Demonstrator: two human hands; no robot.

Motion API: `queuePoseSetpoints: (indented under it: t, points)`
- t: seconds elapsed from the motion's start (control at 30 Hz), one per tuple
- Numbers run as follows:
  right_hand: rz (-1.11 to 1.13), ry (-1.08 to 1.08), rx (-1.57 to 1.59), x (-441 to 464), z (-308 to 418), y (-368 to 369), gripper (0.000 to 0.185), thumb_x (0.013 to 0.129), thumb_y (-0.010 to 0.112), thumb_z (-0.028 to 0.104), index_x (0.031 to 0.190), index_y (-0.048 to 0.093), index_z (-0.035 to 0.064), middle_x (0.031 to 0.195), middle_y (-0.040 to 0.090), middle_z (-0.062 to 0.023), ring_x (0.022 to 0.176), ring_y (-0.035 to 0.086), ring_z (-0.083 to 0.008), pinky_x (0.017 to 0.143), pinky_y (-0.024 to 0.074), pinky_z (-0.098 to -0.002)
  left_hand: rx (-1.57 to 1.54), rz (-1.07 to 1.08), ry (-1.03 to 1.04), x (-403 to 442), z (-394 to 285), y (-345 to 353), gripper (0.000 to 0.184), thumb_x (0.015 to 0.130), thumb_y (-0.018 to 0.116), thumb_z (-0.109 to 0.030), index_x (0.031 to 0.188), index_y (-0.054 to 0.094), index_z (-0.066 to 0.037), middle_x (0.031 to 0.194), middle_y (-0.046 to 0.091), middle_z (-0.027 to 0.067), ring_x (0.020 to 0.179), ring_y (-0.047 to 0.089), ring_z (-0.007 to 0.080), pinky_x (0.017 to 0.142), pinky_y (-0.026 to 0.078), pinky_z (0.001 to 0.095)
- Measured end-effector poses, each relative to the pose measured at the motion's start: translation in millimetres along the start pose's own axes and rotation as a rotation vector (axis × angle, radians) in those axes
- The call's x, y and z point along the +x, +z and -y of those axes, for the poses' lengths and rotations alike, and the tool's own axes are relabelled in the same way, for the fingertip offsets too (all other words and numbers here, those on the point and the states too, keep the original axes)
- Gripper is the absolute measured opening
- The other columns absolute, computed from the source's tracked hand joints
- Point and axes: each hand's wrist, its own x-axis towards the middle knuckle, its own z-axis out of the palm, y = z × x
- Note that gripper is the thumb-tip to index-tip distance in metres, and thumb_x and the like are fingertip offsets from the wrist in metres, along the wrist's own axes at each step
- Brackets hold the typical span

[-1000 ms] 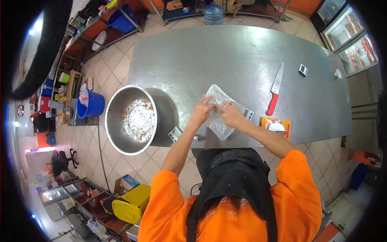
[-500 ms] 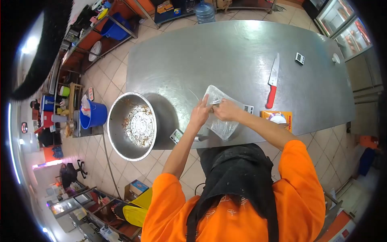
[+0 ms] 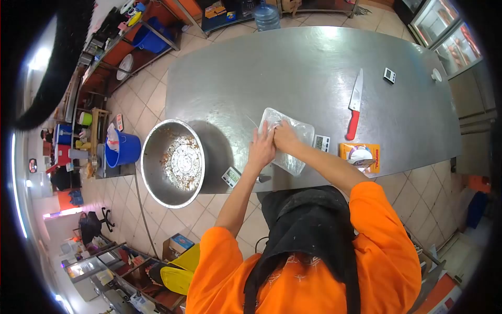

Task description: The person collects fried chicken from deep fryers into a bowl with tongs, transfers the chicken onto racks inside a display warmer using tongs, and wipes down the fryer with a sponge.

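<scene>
A clear plastic bag (image 3: pixel 295 163) lies flattened at the near side of the metal table, perhaps with more layers beneath it. My left hand (image 3: pixel 262 147) is on its left part, fingers pointing away from me and closed on the plastic. Beside it, nearly touching, my right hand (image 3: pixel 285 137) has its fingers curled onto the bag's upper middle. The pinched plastic is mostly hidden under the fingers. A small digital timer (image 3: pixel 321 143) sits just right of the bag, and another timer (image 3: pixel 231 177) lies left of my left forearm.
A large metal bowl (image 3: pixel 148 166) with crumbly residue stands at the table's left edge. To the right lie a red-handled knife (image 3: pixel 354 107), a yellow packet (image 3: pixel 374 152) with a round white item on it, and a third timer (image 3: pixel 389 75). A blue bucket (image 3: pixel 125 152) is farther left.
The bag, raised and bunched before, now lies flatter and wider. Both hands have come closer together and lower onto it, my right hand moving slightly up the bag.
</scene>
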Motion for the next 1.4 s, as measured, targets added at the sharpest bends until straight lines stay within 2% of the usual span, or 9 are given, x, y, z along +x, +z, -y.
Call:
queuePoseSetpoints:
  t: [0.17, 0.37, 0.67, 0.87, 0.97, 1.07, 1.17, 1.27, 1.4]
  points:
    - [0.069, -0.024, -0.025, -1.1, 0.7, -16.5, 0.016, 0.08, 0.059, 0.018, 0.089, 0.071, 0.0121, 0.101, 0.068, -0.0058, 0.102, 0.06, -0.0196, 0.095, 0.0351, -0.0463, -0.075, 0.04, 0.004, -1.7, 7.2, 1.4, 0.072, 0.076, 0.066, -0.02, 0.141, 0.036, -0.017, 0.149, 0.028, 0.0181, 0.12, 0.041, 0.0525, 0.087, 0.049, 0.0539]
    - [0.008, -0.146, 0.164, -8.2, -24.0, -25.1, 0.016, 0.068, 0.069, 0.016, 0.083, 0.066, 0.0087, 0.094, 0.065, -0.0065, 0.093, 0.062, -0.0243, 0.076, 0.0388, -0.047, -0.168, 0.089, -0.032, 1.0, 1.6, -4.7, 0.078, 0.073, 0.07, -0.026, 0.141, 0.033, -0.017, 0.15, 0.029, 0.0169, 0.122, 0.042, 0.047, 0.087, 0.049, 0.054]
    - [-0.083, 0.204, 0.59, -28.8, -23.0, -66.1, 0.027, 0.069, 0.069, 0.015, 0.094, 0.064, 0.0052, 0.094, 0.063, -0.0159, 0.09, 0.061, -0.0346, 0.075, 0.0458, -0.0471, -0.277, 0.134, -0.127, 10.0, -3.6, 8.5, 0.081, 0.069, 0.072, -0.034, 0.14, 0.037, -0.019, 0.154, 0.021, 0.0114, 0.129, 0.035, 0.045, 0.09, 0.043, 0.0623]
    - [-0.216, 0.31, 0.698, -33.8, -31.8, -83.6, 0.033, 0.07, 0.068, 0.014, 0.101, 0.064, 0.0034, 0.097, 0.062, -0.0196, 0.089, 0.061, -0.0385, 0.078, 0.0495, -0.0455, -0.402, -0.009, -0.095, 2.4, -2.7, 10.0, 0.075, 0.066, 0.076, -0.024, 0.134, 0.046, -0.016, 0.154, 0.022, 0.0128, 0.13, 0.033, 0.0471, 0.098, 0.041, 0.056]
    - [-0.265, 0.383, 0.883, -45.4, -32.4, -92.6, 0.036, 0.071, 0.072, 0.016, 0.104, 0.064, 0.0029, 0.096, 0.065, -0.0162, 0.085, 0.064, -0.0297, 0.075, 0.0514, -0.039, -0.435, -0.18, -0.014, 0.5, -2.9, 8.4, 0.072, 0.065, 0.077, -0.018, 0.131, 0.05, -0.015, 0.15, 0.03, 0.015, 0.132, 0.033, 0.0459, 0.104, 0.038, 0.0501]
    - [-0.128, 0.688, 1.596, -64.1, -47.8, -97.7, 0.037, 0.073, 0.076, 0.018, 0.105, 0.064, 0.0029, 0.091, 0.065, -0.01, 0.081, 0.063, -0.0173, 0.071, 0.0511, -0.0304, -0.793, -0.302, -0.076, -6.0, -2.7, -0.4, 0.065, 0.068, 0.077, -0.016, 0.128, 0.054, -0.015, 0.144, 0.039, 0.0192, 0.133, 0.034, 0.0433, 0.107, 0.034, 0.0475]
    - [-0.143, 0.83, 1.897, -82.8, -56.1, -102.9, 0.037, 0.076, 0.076, 0.019, 0.106, 0.064, 0.003, 0.088, 0.064, -0.0043, 0.076, 0.061, -0.0101, 0.068, 0.0494, -0.0237, -0.777, -0.292, -0.13, -10.6, 2.3, -0.3, 0.057, 0.071, 0.076, -0.016, 0.124, 0.057, -0.013, 0.139, 0.044, 0.0224, 0.13, 0.038, 0.0408, 0.106, 0.035, 0.0459]
    - [-0.022, 0.759, 1.757, -94.0, -60.4, -95.3, 0.034, 0.078, 0.074, 0.019, 0.106, 0.064, 0.0024, 0.086, 0.064, -0.0041, 0.077, 0.059, -0.0112, 0.066, 0.0503, -0.0268, -0.57, -0.227, -0.12, -11.2, 4.1, -1.7, 0.052, 0.072, 0.076, -0.016, 0.121, 0.059, -0.01, 0.137, 0.045, 0.0234, 0.127, 0.041, 0.0406, 0.105, 0.036, 0.0447]
    - [-0.137, 0.507, 0.854, -92.2, -55.5, -87.0, 0.033, 0.077, 0.072, 0.018, 0.103, 0.065, -0.0002, 0.091, 0.065, -0.0103, 0.079, 0.062, -0.0237, 0.073, 0.0515, -0.0358, -0.488, -0.351, -0.194, -7.7, -0.3, 2.8, 0.051, 0.072, 0.076, -0.017, 0.118, 0.056, -0.005, 0.125, 0.053, 0.0213, 0.116, 0.051, 0.0383, 0.096, 0.043, 0.0441]
